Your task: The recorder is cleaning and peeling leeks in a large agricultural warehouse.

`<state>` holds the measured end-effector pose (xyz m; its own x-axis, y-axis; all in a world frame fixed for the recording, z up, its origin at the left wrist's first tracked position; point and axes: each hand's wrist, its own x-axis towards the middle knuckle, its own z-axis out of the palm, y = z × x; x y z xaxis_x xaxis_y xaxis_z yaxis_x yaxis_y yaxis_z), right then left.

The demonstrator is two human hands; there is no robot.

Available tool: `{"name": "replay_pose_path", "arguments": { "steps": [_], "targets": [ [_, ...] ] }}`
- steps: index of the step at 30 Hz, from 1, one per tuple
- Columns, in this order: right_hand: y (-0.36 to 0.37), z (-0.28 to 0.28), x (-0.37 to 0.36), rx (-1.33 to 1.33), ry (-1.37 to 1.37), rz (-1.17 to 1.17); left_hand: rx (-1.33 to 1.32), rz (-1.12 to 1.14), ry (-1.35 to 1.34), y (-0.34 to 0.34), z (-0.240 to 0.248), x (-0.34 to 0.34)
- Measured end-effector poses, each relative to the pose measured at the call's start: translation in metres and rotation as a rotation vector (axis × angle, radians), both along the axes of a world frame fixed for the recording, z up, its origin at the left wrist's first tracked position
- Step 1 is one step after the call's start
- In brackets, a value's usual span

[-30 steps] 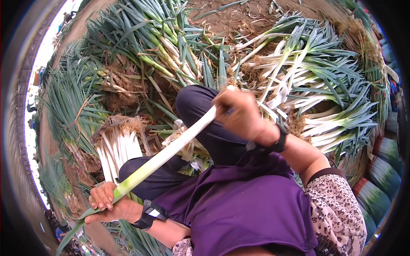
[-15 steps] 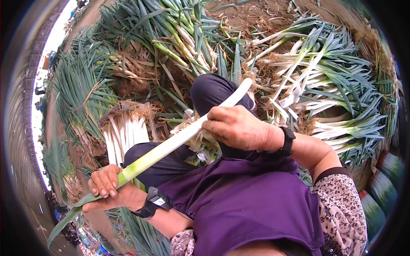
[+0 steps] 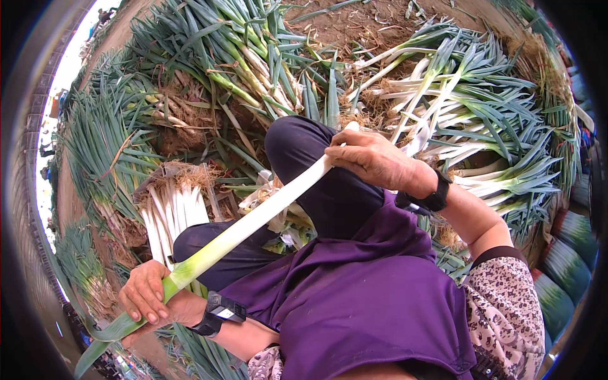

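Note:
One long leek (image 3: pixel 250 223) lies slantwise across my lap, its white shank toward the upper right and its green leaves toward the lower left. My left hand (image 3: pixel 149 296) is wrapped round the green part, where the leaves begin to fork. Near the white end, my right hand (image 3: pixel 370 158) pinches the shank between thumb and fingers, with a short tip showing beyond them. The shank looks smooth and pale. Just left of my knee stands a bundle of white leeks (image 3: pixel 172 212) with brown roots on top.
Several rooted leeks (image 3: pixel 465 120) lie spread at the right, leaves outward. Heaps of leeks (image 3: pixel 209 54) cover the ground ahead, and more stand at the left (image 3: pixel 104 145). Peeled scraps (image 3: pixel 278 218) lie between my legs. Green-and-white bundles (image 3: pixel 573 253) line the far right edge.
My right hand has slid up the shank toward its white end. My left hand and the leafy end have dropped slightly down and left. The whole view has shifted a little.

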<state>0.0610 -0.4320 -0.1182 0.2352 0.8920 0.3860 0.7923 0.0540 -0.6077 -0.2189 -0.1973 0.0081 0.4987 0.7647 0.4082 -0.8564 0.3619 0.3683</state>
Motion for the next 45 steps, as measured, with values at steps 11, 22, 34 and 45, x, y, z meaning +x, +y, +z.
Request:
{"name": "replay_pose_path", "arguments": {
  "steps": [11, 22, 34, 45],
  "targets": [
    [0.026, -0.007, 0.020, -0.054, -0.131, 0.246, 0.125, -0.103, -0.034, 0.008, 0.001, 0.007],
    [-0.027, -0.066, 0.067, -0.128, 0.096, -0.729, 0.177, 0.022, -0.043, 0.007, -0.007, 0.007],
    [0.023, 0.007, 0.020, -0.123, 0.275, 0.252, 0.190, -0.187, -0.197, 0.018, 0.010, 0.028],
    [0.031, -0.030, 0.046, -0.509, -0.246, -0.222, 0.281, -0.311, -0.239, 0.022, 0.032, 0.036]
  ]
}}
